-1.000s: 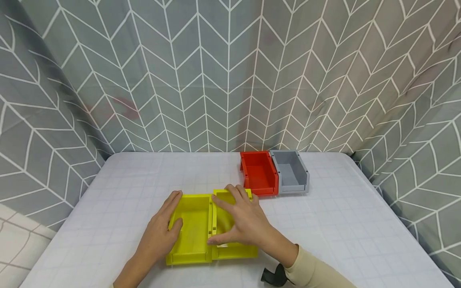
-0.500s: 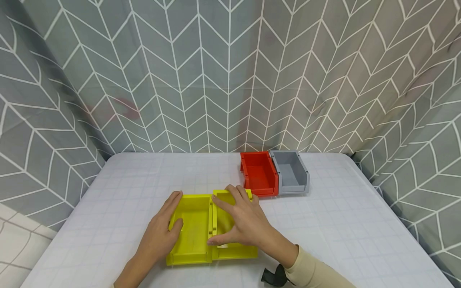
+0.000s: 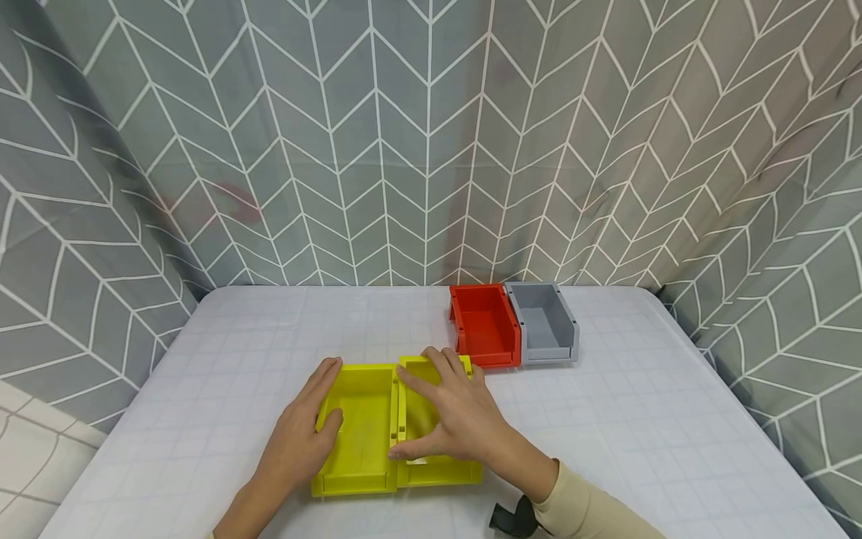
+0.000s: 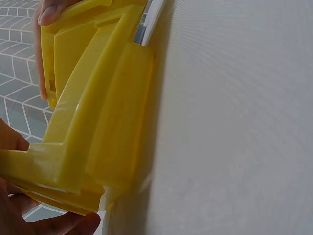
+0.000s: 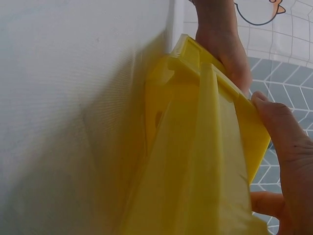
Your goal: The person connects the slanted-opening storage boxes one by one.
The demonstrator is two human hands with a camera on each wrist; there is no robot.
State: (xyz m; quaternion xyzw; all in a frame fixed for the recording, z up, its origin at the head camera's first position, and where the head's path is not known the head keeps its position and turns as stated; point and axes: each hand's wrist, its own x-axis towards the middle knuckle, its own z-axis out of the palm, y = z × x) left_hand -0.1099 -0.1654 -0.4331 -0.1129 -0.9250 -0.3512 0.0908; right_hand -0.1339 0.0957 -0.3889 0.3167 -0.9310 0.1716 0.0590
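Two yellow storage bins stand side by side near the front of the table, their long walls together. My left hand [image 3: 292,442] grips the left yellow bin [image 3: 353,483] by its outer wall, thumb inside and fingers outside. Those fingers [image 4: 63,223] reach under the rim in the left wrist view. Over the right yellow bin [image 3: 444,473] my right hand [image 3: 465,412] is spread, holding it with the thumb and index finger at the middle walls and the other fingers over the far right rim. Its thumb [image 5: 279,117] lies on the rim in the right wrist view. That hand hides part of the bin's inside.
Behind them, a red bin [image 3: 488,359] and a grey bin [image 3: 548,353] stand together toward the back edge of the white-covered table [image 3: 646,427]. A small black object [image 3: 513,518] lies beside the right sleeve [image 3: 586,501]. A patterned grey curtain [image 3: 404,150] surrounds the table.
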